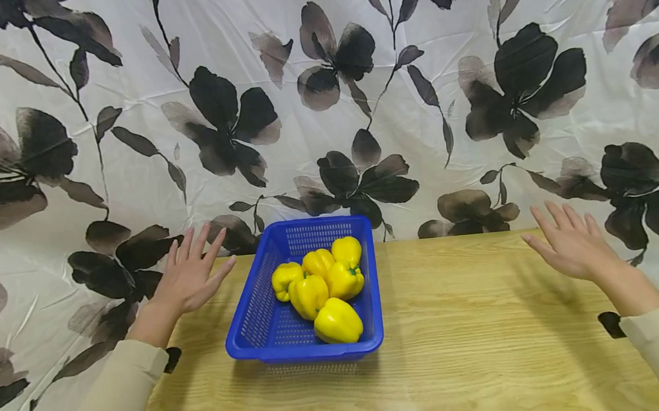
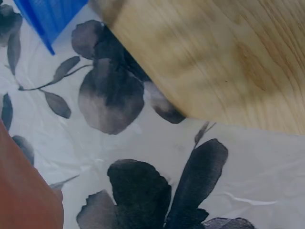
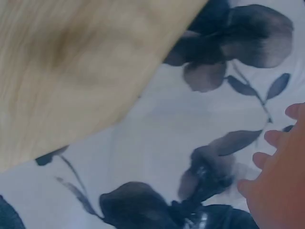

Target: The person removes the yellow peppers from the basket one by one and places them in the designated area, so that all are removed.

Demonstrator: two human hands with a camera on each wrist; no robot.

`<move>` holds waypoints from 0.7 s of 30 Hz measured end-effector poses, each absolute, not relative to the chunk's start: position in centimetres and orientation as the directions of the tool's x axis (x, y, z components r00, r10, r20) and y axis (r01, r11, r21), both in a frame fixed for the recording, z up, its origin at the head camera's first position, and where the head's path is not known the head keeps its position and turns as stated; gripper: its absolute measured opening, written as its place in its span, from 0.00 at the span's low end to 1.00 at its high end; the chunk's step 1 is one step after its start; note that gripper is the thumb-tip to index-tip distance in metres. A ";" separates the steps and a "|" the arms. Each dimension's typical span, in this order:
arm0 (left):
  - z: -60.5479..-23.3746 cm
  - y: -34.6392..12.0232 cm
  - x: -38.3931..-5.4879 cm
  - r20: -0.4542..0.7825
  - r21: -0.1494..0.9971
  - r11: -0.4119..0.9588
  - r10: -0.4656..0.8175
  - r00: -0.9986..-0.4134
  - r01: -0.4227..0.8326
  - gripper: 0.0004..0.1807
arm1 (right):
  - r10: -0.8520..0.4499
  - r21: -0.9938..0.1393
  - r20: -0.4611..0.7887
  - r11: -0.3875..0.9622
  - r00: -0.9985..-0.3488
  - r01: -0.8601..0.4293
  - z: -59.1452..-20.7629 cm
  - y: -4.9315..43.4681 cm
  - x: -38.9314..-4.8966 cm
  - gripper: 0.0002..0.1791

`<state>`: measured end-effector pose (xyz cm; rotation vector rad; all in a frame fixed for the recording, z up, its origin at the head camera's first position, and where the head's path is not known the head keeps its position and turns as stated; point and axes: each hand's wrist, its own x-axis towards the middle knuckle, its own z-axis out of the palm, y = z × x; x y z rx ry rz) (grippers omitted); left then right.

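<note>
A blue plastic basket (image 1: 306,350) with perforated walls stands on the wooden table, left of the middle in the head view. Inside it lie several yellow bell peppers (image 1: 309,297). My left hand (image 1: 192,277) is raised to the left of the basket, fingers spread and straight, apart from it and holding nothing. Far to the right, my right hand (image 1: 571,248) is likewise lifted with its fingers extended and nothing in it. Only part of the left hand (image 2: 28,186) shows in the left wrist view, and fingertips of the right hand (image 3: 281,176) appear in the right wrist view.
The light wooden table (image 1: 461,324) runs up to a white cloth (image 1: 429,146) printed with dark flowers, which hangs behind it and at the left. Both forearms wear cream sleeves (image 1: 114,390), with a small black item at each cuff.
</note>
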<state>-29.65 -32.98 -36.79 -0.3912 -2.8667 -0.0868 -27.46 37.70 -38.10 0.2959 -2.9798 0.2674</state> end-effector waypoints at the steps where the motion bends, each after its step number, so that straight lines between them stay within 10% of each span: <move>1: -36.7 -32.8 -29.6 0.250 0.029 0.962 0.258 -0.933 0.273 0.42 | -0.189 -0.163 0.164 0.963 -0.968 -0.215 -38.0 37.5 -27.4 0.43; 21: -35.5 -31.6 -27.9 0.302 0.083 0.935 0.307 -0.902 0.346 0.41 | -0.279 -0.248 0.199 0.913 -0.939 -0.323 -35.9 34.0 -26.3 0.43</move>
